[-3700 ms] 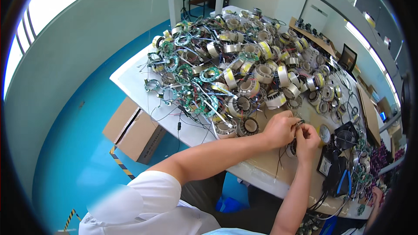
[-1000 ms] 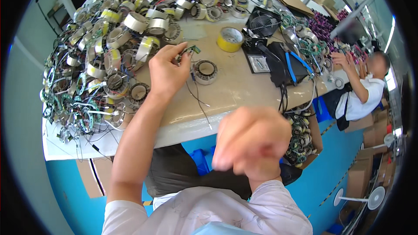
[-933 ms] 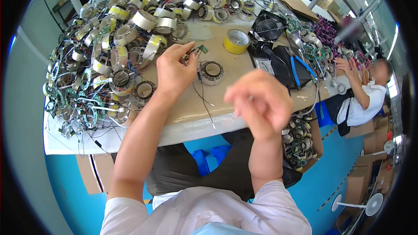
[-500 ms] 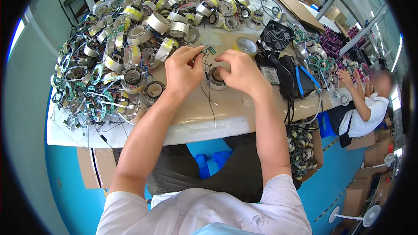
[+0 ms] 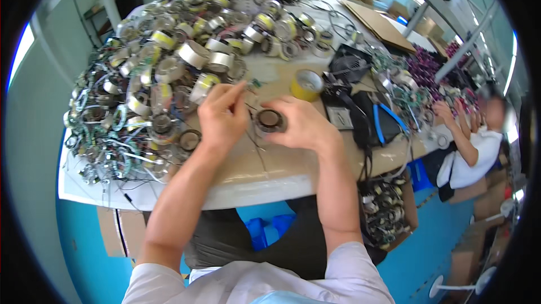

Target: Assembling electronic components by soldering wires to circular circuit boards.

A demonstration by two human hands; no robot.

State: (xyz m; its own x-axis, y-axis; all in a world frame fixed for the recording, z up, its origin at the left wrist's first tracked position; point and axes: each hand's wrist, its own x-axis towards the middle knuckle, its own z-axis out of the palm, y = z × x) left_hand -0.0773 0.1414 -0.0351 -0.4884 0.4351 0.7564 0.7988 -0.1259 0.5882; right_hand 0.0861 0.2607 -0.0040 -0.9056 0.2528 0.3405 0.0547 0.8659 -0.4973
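Observation:
My left hand is closed in a pinch on a small green circuit board, which juts out past the fingertips. Thin dark wires trail below it over the table. Close to its right, my right hand has thumb and fingers around a small ring-shaped coil with a dark inner ring. The coil rests on the brown table covering, its round opening facing up. Motion blurs the fine details.
A big heap of ring-shaped coils, wires and green boards covers the left and back. Right of my hands are a yellow tape roll, a black fan and blue-handled pliers. Another person works at far right.
My right hand has come down around the coil, its fingers open above it before. My left hand, with the circuit board, has shifted slightly left. The head view has tilted a little.

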